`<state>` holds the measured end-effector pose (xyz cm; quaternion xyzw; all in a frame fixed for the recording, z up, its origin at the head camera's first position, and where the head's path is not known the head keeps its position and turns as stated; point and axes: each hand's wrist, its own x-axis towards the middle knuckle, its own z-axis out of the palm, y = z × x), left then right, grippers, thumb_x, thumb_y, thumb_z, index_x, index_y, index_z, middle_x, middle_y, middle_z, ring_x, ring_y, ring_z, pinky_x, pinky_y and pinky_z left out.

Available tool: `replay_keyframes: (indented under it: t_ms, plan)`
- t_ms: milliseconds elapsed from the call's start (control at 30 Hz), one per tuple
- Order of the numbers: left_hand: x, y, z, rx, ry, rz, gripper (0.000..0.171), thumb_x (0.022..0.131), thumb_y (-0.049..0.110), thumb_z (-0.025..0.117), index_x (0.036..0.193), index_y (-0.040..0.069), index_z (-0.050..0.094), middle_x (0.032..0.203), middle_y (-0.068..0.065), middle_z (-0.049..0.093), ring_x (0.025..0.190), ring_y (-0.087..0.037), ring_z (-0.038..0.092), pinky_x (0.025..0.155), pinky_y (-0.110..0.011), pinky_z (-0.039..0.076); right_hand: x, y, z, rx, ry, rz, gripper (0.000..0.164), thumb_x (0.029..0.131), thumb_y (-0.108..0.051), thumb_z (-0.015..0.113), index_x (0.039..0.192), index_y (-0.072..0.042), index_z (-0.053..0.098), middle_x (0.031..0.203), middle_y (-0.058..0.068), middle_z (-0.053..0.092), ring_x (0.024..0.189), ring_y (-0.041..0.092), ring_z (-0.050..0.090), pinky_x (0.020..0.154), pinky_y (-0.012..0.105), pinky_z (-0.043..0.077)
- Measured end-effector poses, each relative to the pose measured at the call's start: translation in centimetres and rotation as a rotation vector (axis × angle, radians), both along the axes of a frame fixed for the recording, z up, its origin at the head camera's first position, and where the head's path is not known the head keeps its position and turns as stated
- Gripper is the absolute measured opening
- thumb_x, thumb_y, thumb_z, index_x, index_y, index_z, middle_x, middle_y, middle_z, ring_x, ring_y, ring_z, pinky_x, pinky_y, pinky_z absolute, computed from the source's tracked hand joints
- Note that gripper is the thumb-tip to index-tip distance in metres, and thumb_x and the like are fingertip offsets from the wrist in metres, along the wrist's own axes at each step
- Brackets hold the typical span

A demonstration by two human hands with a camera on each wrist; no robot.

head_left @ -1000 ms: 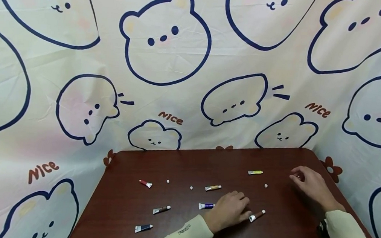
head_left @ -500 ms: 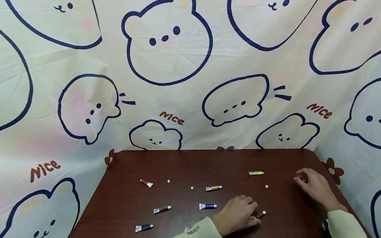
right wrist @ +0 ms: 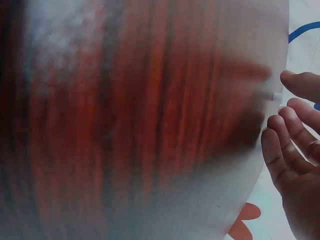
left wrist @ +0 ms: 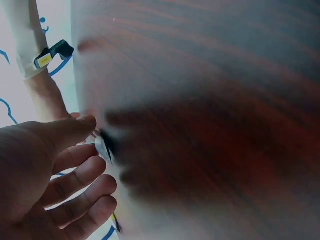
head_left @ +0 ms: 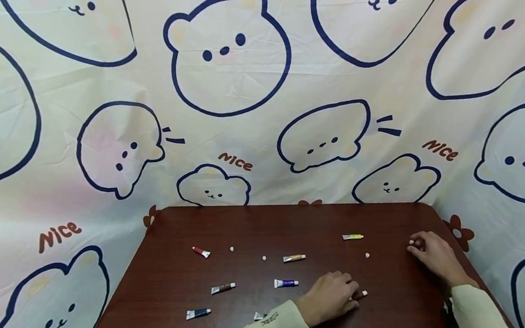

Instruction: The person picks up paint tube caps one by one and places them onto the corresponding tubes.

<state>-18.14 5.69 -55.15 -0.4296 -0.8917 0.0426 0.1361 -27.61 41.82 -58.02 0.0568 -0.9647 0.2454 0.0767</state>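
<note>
My left hand (head_left: 331, 297) reaches over the table and pinches a small brown paint tube (head_left: 362, 294), whose white cap sticks out past the fingers. In the left wrist view the tube's pale end (left wrist: 103, 149) shows by the thumb and index finger; the rest is covered. At the right side, my right hand (head_left: 437, 256) has its thumb and index finger parted around a small white cap-like piece (head_left: 411, 242). The right wrist view shows this white piece (right wrist: 277, 96) at the table surface, in the gap between thumb and index finger.
Paint tubes lie spread about: yellow (head_left: 353, 237), ochre (head_left: 294, 258), purple (head_left: 286, 284), red (head_left: 200, 252), dark brown (head_left: 223, 289) and dark blue (head_left: 198, 313). Another tube (head_left: 260, 316) is half under the left sleeve. Loose white pieces (head_left: 367, 255) sit between them. A printed cloth (head_left: 222, 87) hangs behind.
My left hand has moved right onto the brown tube, uncovering the purple one. The right hand shifted slightly right and its fingertips parted, so the white piece now shows.
</note>
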Motion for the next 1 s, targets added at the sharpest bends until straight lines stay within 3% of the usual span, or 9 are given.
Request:
replay_keyframes:
  t_ms: [333, 600, 1000]
  plan:
    - [-0.2, -0.1, -0.3, 0.014, 0.011, -0.009, 0.014, 0.103, 0.044, 0.076, 0.106, 0.03, 0.074, 0.103, 0.016, 0.072, 0.086, -0.001, 0.064, 0.071, -0.015, 0.051, -1.1, 0.2, 0.1, 0.023, -0.034, 0.006, 0.034, 0.1, -0.018, 0.078, 0.119, 0.009, 0.069, 0.098, 0.016, 0.065, 0.087, 0.029, 0.059, 0.077, 0.052, 0.051]
    - [-0.1, 0.2, -0.7, 0.017, 0.024, -0.01, 0.015, 0.103, 0.045, 0.075, 0.105, 0.031, 0.073, 0.102, 0.017, 0.071, 0.087, 0.0, 0.064, 0.073, -0.014, 0.051, -1.4, 0.3, 0.2, 0.032, -0.079, -0.005, 0.03, 0.103, -0.016, 0.072, 0.118, 0.01, 0.07, 0.097, 0.016, 0.066, 0.085, 0.027, 0.059, 0.075, 0.048, 0.051]
    - [0.0, 0.5, -0.9, 0.01, 0.026, -0.005, 0.015, 0.104, 0.046, 0.074, 0.107, 0.031, 0.073, 0.105, 0.016, 0.072, 0.089, -0.001, 0.064, 0.075, -0.015, 0.052, -1.4, 0.1, 0.0, 0.035, -0.072, -0.007, 0.018, 0.105, -0.013, 0.069, 0.11, 0.004, 0.072, 0.094, 0.014, 0.065, 0.083, 0.026, 0.058, 0.075, 0.048, 0.049]
